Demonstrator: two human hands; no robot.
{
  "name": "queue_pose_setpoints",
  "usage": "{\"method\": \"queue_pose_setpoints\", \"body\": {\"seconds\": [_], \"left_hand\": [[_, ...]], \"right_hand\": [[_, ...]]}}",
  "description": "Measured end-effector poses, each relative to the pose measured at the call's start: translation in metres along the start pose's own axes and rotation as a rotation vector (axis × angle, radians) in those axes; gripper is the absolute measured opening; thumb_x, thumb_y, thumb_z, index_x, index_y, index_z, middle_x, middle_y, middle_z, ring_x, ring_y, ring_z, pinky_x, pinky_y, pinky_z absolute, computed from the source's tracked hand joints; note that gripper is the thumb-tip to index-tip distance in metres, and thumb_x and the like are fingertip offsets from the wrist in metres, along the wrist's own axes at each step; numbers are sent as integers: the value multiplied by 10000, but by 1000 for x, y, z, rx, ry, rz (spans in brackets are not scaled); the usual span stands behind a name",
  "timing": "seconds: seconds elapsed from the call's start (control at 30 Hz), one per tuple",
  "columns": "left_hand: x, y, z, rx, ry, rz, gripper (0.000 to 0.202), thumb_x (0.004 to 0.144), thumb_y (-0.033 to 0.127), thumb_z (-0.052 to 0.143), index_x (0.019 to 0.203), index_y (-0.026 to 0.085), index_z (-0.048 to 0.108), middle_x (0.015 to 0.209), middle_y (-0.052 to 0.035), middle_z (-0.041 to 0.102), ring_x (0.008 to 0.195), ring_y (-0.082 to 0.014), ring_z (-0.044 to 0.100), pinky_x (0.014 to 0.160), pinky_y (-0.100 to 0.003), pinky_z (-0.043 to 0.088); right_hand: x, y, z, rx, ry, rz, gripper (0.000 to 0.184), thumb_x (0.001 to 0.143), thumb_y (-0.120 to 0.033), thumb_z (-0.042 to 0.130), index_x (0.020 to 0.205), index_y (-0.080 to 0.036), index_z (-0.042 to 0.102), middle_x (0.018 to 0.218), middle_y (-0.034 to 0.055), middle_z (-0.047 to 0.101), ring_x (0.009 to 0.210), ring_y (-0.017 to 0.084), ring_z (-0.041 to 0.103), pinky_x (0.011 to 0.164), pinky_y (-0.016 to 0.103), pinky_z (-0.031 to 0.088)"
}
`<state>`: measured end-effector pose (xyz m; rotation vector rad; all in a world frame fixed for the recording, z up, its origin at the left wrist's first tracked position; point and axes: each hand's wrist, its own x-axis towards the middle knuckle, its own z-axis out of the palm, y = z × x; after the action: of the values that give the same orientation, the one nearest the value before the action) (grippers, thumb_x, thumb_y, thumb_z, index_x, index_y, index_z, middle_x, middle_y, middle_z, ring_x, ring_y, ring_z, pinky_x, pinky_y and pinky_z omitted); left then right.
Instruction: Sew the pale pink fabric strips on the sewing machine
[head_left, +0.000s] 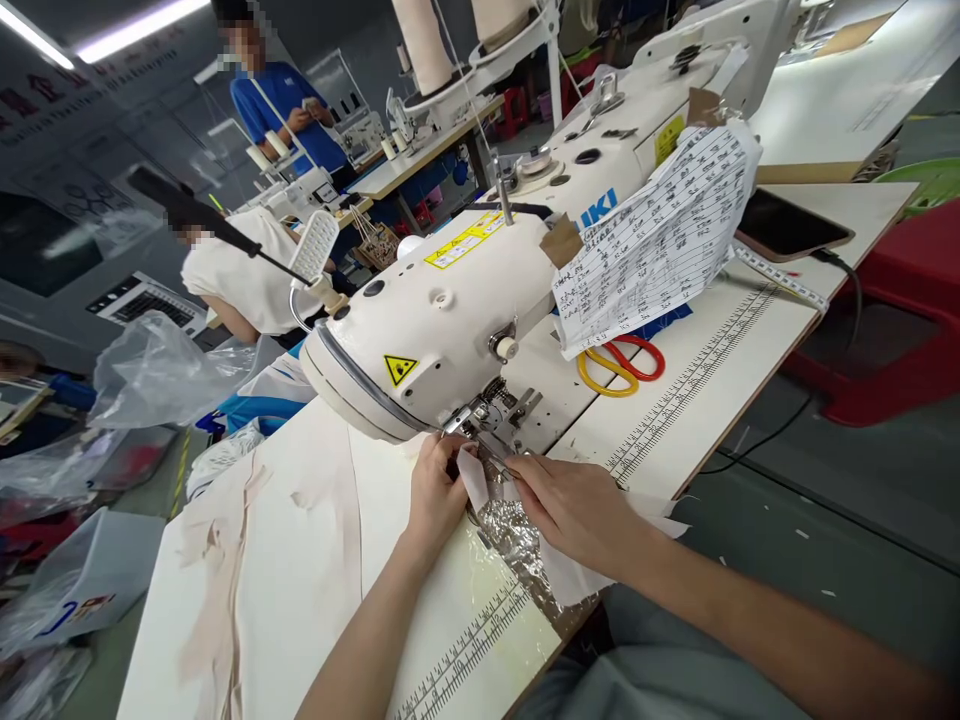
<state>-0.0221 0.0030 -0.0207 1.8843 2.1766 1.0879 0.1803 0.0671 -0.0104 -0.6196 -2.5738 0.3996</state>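
A white sewing machine (pixel 450 310) stands on the table, its needle and presser foot (pixel 472 418) low over the bed. Close to the foot, my left hand (pixel 436 490) is closed, its fingertips pinching a narrow strip of pale fabric (pixel 472 475). My right hand (pixel 574 510) is closed just right of the foot, around a slim metal tool (pixel 493 460) that points toward the needle; its exact kind is hard to make out. Beneath both hands lies a shiny clear plastic sheet (pixel 517 535), and more pale fabric (pixel 570 575) hangs below my right hand.
Red and yellow scissors (pixel 619 366) lie right of the machine, below a handwritten paper sheet (pixel 652 240). A phone (pixel 791 225) rests farther right. Pale fabric strips (pixel 232 590) lie on the left tabletop. Two people (pixel 289 110) are beyond the machine.
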Motion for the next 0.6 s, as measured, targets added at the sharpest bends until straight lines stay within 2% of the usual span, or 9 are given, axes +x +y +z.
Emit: {"method": "queue_pose_setpoints", "body": {"seconds": [0.37, 0.47, 0.6], "left_hand": [[2, 4, -3, -26, 10, -89, 158, 877, 341, 587, 794, 214, 634, 829, -19, 667, 781, -167, 622, 688, -291, 491], [2, 2, -2, 10, 38, -13, 151, 891, 326, 584, 797, 212, 616, 831, -19, 665, 780, -165, 627, 690, -292, 502], [1, -2, -1, 143, 108, 210, 58, 906, 216, 552, 880, 208, 603, 874, -33, 653, 813, -165, 632, 705, -294, 513]], "right_hand": [[0, -1, -1, -26, -25, 34, 206, 960, -143, 459, 1116, -132, 594, 841, 43, 710, 710, 174, 688, 515, 289, 366], [0, -2, -2, -52, -30, 46, 196, 962, -145, 469, 1106, -134, 601, 833, 43, 711, 703, 170, 686, 507, 286, 346], [1, -3, 0, -106, -27, 48, 209, 960, -132, 483, 1133, -141, 599, 852, 43, 711, 740, 174, 691, 521, 286, 351]]}}
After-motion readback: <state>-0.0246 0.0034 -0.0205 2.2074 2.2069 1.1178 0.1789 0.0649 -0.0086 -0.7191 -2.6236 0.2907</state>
